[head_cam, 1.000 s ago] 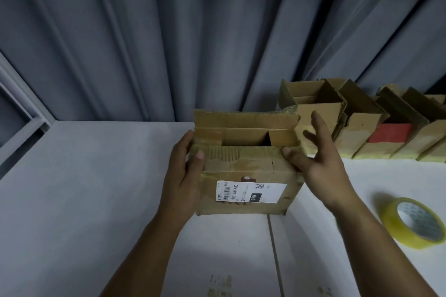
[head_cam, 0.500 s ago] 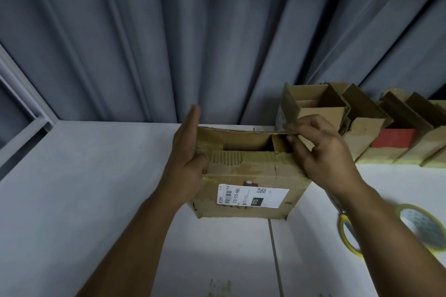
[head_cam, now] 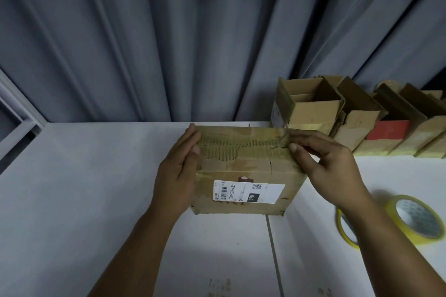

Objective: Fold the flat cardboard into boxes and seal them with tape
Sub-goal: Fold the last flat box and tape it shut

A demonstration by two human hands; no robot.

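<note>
Head camera looks down on a brown cardboard box (head_cam: 241, 169) with a white shipping label (head_cam: 248, 191) on its near face. It stands on the white worktop (head_cam: 84, 188) right in front of me. Its top flaps lie folded shut, and the torn top layer shows bare corrugation along the seam.

My left hand (head_cam: 178, 176) lies flat against the left side of the box. Its fingers (head_cam: 190, 137) are straight and together, reaching up to the far top corner, and the thumb rests on the top near the seam.

My right hand (head_cam: 330, 171) is at the right end of the top. Its fingers (head_cam: 304, 135) curl over the far flap's edge and the thumb presses on the near flap, so they pinch the two flaps together there.

To the right of the box, a yellow-edged roll of clear tape (head_cam: 418, 219) lies on the worktop. A second, thinner yellow roll (head_cam: 346, 229) sits nearer the box, partly hidden by my right forearm.

Behind the box and to its right stands a row of open cardboard boxes (head_cam: 311, 108), one with a red face (head_cam: 386, 130). A grey pleated curtain (head_cam: 193, 31) hangs behind the box.
</note>
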